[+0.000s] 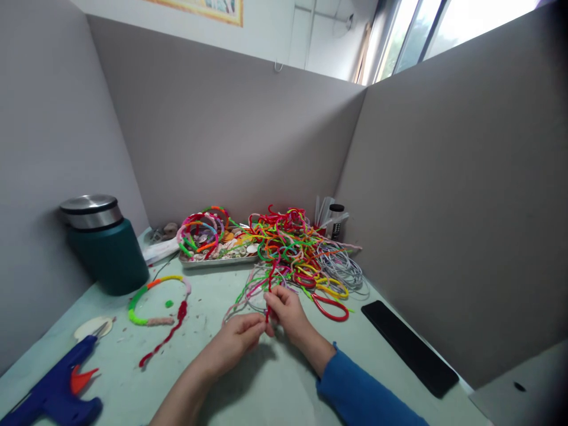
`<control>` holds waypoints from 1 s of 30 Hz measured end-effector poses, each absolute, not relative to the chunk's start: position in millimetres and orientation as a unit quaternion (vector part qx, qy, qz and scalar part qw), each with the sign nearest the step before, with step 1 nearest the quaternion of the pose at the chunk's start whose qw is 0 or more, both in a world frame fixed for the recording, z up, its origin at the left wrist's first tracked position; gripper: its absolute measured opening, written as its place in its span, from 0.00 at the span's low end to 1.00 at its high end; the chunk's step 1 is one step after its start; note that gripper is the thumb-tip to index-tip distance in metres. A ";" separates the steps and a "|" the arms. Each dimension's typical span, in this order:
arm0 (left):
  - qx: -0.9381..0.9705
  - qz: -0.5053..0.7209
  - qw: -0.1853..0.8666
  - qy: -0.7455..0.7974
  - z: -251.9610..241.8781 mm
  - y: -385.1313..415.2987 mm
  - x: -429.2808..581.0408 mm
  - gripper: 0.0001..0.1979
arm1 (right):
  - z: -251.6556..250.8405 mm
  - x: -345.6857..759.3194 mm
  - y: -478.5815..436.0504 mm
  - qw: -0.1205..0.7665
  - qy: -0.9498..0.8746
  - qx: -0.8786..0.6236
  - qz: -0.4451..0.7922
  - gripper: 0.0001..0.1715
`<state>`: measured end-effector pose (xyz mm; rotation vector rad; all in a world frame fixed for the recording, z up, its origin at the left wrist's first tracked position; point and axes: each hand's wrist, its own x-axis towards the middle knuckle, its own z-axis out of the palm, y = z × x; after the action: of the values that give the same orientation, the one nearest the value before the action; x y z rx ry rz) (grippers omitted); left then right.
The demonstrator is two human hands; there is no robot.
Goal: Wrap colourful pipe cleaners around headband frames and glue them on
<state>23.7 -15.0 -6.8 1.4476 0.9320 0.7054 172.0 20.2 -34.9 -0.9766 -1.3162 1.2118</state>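
My left hand (237, 340) and my right hand (288, 310) meet at the middle of the pale green table (266, 384). Both pinch a red pipe cleaner (269, 290) that runs up into a tangled heap of coloured pipe cleaners (293, 245). My fingers are closed round the strand where the hands touch. The right arm wears a blue sleeve (359, 393). A half-wrapped multicoloured hoop (155, 302) lies to the left of my hands, with a red fuzzy strand (166, 337) trailing from it.
A metal tray (217, 261) with wrapped hoops and shells sits at the back. A dark green canister (104, 245) stands at left. A blue glue gun (53, 390) lies at the near left. A black flat bar (408, 346) lies at right. Grey partitions enclose the table.
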 end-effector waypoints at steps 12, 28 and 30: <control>0.422 0.348 0.754 0.363 -9.7 -10.7 12.4 0.12 | -21.6 174.2 10.8 0.448 -0.533 -0.279 0.661 0.17; 0.555 0.383 0.587 0.449 -7.0 -9.5 19.8 0.13 | -33.8 168.8 15.2 0.538 -0.592 -0.407 0.441 0.16; 0.611 0.412 0.468 0.488 -8.5 -8.0 20.8 0.13 | -34.7 167.7 15.3 0.531 -0.601 -0.420 0.425 0.16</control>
<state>20.8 -8.0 -8.5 1.4989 1.1957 1.0105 167.7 15.3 -34.7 -1.0011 -1.4348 1.0132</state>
